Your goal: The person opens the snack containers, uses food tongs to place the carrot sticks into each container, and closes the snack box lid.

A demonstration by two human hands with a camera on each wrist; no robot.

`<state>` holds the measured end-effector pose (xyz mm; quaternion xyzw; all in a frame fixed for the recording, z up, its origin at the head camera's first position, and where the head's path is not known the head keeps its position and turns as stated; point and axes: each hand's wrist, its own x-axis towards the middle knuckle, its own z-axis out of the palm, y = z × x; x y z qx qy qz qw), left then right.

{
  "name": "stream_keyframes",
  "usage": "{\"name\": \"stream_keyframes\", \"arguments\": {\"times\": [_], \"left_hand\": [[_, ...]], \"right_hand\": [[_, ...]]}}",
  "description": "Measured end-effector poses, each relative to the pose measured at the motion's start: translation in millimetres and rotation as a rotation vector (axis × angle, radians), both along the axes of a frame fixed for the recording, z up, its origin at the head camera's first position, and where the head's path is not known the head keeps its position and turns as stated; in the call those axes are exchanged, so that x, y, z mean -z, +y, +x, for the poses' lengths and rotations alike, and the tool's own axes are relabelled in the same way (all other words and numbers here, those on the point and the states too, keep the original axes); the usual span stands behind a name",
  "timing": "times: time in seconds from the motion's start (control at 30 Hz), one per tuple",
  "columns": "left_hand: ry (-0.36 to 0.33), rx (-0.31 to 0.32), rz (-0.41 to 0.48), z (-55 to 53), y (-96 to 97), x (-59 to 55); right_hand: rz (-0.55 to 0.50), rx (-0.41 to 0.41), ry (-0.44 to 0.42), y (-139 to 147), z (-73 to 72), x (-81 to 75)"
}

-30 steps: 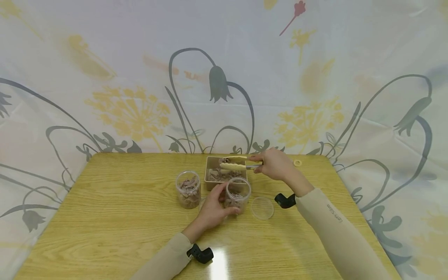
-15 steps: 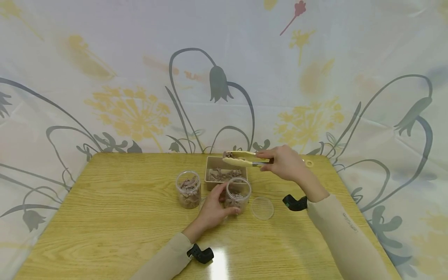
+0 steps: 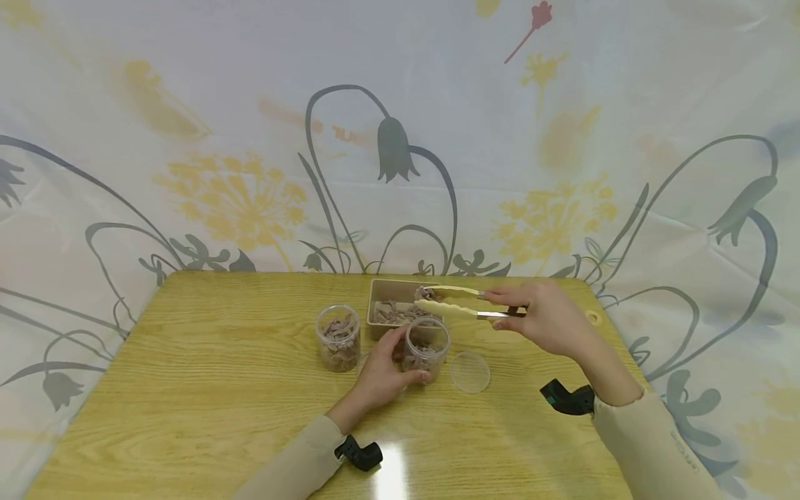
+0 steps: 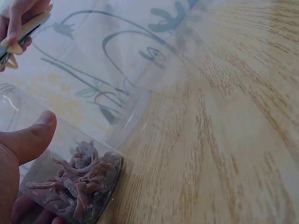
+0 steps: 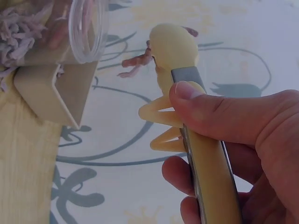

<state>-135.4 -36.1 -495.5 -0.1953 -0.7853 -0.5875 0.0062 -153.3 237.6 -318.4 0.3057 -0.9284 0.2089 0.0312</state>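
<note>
In the head view my right hand (image 3: 550,319) grips a pair of tongs (image 3: 450,308) with cream tips, above the right end of a beige tray (image 3: 380,330). Between the tips are some purplish-brown dried strips (image 5: 138,60), poking out in the right wrist view. My left hand (image 3: 382,378) holds a clear jar (image 3: 440,355) on the table in front of the tray, its thumb across the near side. The jar is uncovered, with strips (image 4: 81,182) in its lower part. More strips (image 3: 392,314) lie in the tray.
A second open clear jar (image 3: 338,340), fuller of strips, stands left of my left hand. One clear lid (image 3: 470,373) lies right of the held jar; another shows partly behind my left hand. A small yellow ring (image 3: 594,317) lies by the table's right edge. A patterned curtain (image 3: 250,139) hangs behind.
My right hand has moved right with the tongs, and strips have come up from the tray between the tips. My left hand and the jar stay in place.
</note>
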Motion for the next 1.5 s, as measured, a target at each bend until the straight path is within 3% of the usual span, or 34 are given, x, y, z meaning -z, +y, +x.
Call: {"name": "stream_keyframes", "arguments": {"times": [0.23, 0.6, 0.97, 1.5], "left_hand": [[-0.002, -0.004, 0.006, 0.0, 1.2, 0.9], [-0.005, -0.017, -0.002, -0.6, 1.5, 0.5], [-0.008, -0.010, 0.003, 0.6, 0.8, -4.1], [-0.006, -0.005, -0.014, -0.5, -0.2, -2.1]], "right_hand": [[-0.034, -0.048, 0.052, 6.8, 19.1, 11.9], [-0.040, -0.044, -0.073, 9.4, 26.1, 34.3], [-0.056, -0.038, -0.153, 7.8, 23.4, 36.4], [-0.089, 0.008, -0.172, 15.0, 19.7, 34.1]]}}
